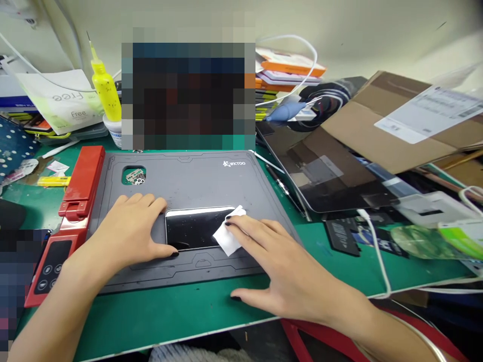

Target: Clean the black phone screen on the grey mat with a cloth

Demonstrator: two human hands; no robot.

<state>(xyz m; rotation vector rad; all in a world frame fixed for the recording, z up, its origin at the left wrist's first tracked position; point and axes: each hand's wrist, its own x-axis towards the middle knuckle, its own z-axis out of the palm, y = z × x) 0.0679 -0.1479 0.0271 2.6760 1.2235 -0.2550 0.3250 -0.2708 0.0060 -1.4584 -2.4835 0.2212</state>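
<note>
A black phone (192,227) lies face up on a grey work mat (188,176). My left hand (130,231) rests flat on the mat against the phone's left end, with the thumb along its near edge and the fingers lying flat. My right hand (279,266) presses a small white wipe (229,236) onto the right end of the phone's glass with its fingertips. The fingers are stretched out over the wipe, and the thumb rests on the green cutting mat (169,311).
A red tool (71,216) lies along the grey mat's left edge. A yellow squeeze bottle (105,90) stands behind it. A tablet (320,171), a cardboard box (400,120), white cables (377,251) and stacked packages crowd the right side.
</note>
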